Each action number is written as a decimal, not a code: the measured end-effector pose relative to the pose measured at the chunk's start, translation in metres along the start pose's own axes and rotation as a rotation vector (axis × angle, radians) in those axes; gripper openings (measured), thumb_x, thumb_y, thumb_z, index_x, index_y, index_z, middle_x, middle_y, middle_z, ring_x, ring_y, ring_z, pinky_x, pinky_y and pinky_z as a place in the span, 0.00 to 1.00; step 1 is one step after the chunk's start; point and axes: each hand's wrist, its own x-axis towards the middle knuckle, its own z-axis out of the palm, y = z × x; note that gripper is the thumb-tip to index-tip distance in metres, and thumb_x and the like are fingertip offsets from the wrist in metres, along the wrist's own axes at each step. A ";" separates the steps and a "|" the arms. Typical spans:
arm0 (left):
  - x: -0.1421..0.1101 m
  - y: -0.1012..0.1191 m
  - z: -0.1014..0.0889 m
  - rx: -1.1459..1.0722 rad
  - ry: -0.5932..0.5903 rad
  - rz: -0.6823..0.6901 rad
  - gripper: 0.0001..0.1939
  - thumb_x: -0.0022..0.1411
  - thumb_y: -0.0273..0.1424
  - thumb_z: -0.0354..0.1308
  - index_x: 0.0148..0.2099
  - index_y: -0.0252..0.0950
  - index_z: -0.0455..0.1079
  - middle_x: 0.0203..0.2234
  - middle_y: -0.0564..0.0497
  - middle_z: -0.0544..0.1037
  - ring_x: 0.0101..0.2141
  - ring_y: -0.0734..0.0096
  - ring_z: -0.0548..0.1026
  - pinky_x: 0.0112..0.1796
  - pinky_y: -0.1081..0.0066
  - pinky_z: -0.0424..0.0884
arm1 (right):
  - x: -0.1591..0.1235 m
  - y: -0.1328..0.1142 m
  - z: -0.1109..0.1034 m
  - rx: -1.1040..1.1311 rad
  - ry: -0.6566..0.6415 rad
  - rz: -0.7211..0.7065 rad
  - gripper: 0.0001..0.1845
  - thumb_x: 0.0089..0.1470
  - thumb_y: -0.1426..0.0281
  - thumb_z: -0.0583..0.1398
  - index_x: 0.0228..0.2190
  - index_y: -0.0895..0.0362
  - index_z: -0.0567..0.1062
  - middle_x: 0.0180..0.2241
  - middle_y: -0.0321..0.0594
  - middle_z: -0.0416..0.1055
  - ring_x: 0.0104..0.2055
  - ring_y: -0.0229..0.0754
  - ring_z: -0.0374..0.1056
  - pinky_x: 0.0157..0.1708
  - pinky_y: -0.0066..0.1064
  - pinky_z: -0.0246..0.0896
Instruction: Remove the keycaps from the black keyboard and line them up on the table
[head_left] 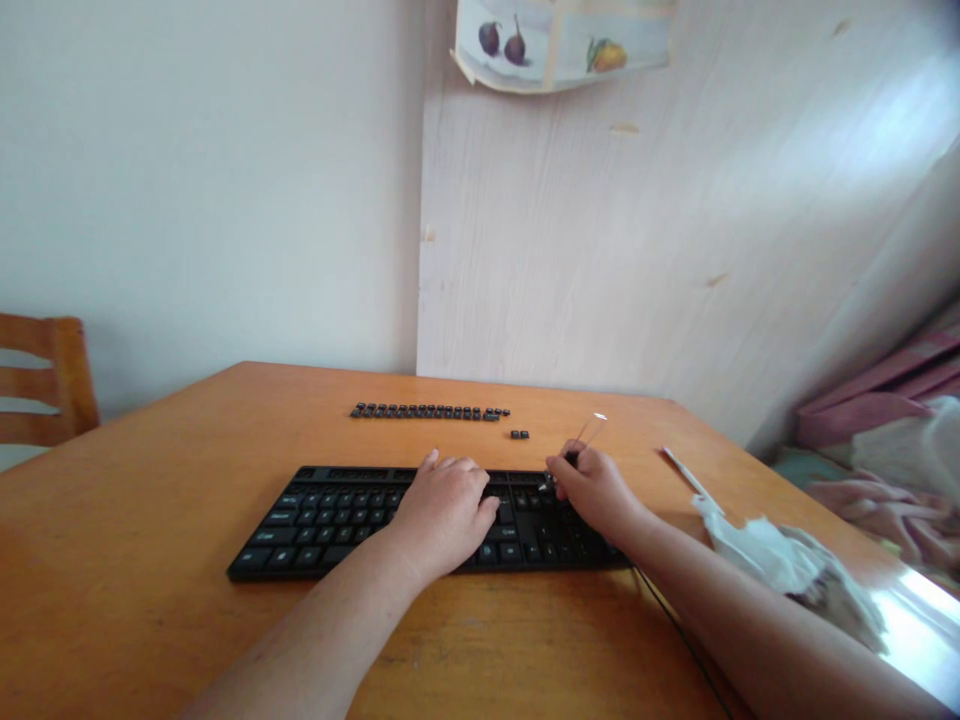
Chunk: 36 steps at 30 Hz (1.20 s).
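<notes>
A black keyboard [322, 520] lies across the table, its top function row and part of the number row bare of keycaps. My left hand [448, 515] rests palm down on its middle, fingers slightly bent and thumb stretched out to the right. Over the upper right of the keyboard, my right hand [592, 485] is closed around a slim screwdriver-like tool [592, 430]. Its clear back end points up and away, and a small shiny tip shows near the keys left of the fingers. The fingers hide the tool's middle.
Behind the keyboard, removed black keycaps [427, 411] stand in two rows, with two more keycaps [520, 435] nearer. On the right lie a thin white stick [686, 472] and a crumpled plastic bag [780, 560]. A cable [679, 630] runs toward the front edge.
</notes>
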 end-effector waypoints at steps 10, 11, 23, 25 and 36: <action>0.000 -0.003 0.000 -0.079 0.032 0.001 0.13 0.63 0.37 0.52 0.43 0.37 0.75 0.37 0.45 0.78 0.43 0.56 0.74 0.56 0.47 0.54 | -0.005 -0.010 -0.007 0.308 0.036 -0.061 0.16 0.56 0.59 0.58 0.24 0.56 0.66 0.17 0.31 0.64 0.20 0.34 0.57 0.22 0.27 0.50; 0.000 -0.003 0.001 -0.105 0.049 0.000 0.13 0.63 0.36 0.53 0.43 0.37 0.74 0.38 0.45 0.78 0.43 0.56 0.74 0.56 0.48 0.55 | -0.007 -0.012 -0.005 0.334 0.028 -0.081 0.16 0.57 0.58 0.58 0.24 0.56 0.66 0.18 0.31 0.65 0.20 0.34 0.57 0.22 0.27 0.50; 0.006 0.011 0.009 -0.907 0.084 -0.124 0.13 0.60 0.33 0.57 0.47 0.38 0.69 0.40 0.49 0.78 0.41 0.67 0.76 0.44 0.68 0.70 | -0.035 -0.034 0.007 0.328 -0.030 -0.288 0.15 0.59 0.60 0.57 0.25 0.56 0.69 0.23 0.35 0.66 0.25 0.35 0.61 0.25 0.26 0.56; 0.007 0.012 0.007 -0.942 0.074 -0.108 0.08 0.61 0.32 0.55 0.42 0.37 0.70 0.35 0.50 0.78 0.37 0.69 0.76 0.41 0.69 0.70 | -0.038 -0.036 0.009 0.336 -0.058 -0.297 0.15 0.60 0.60 0.57 0.26 0.57 0.70 0.23 0.34 0.65 0.25 0.35 0.62 0.25 0.26 0.56; 0.007 0.011 0.006 -1.032 0.034 -0.214 0.15 0.54 0.25 0.58 0.46 0.37 0.65 0.29 0.53 0.75 0.31 0.70 0.73 0.32 0.71 0.66 | -0.037 -0.035 0.007 0.362 -0.015 -0.371 0.12 0.61 0.62 0.56 0.41 0.55 0.74 0.32 0.39 0.74 0.30 0.37 0.69 0.29 0.27 0.64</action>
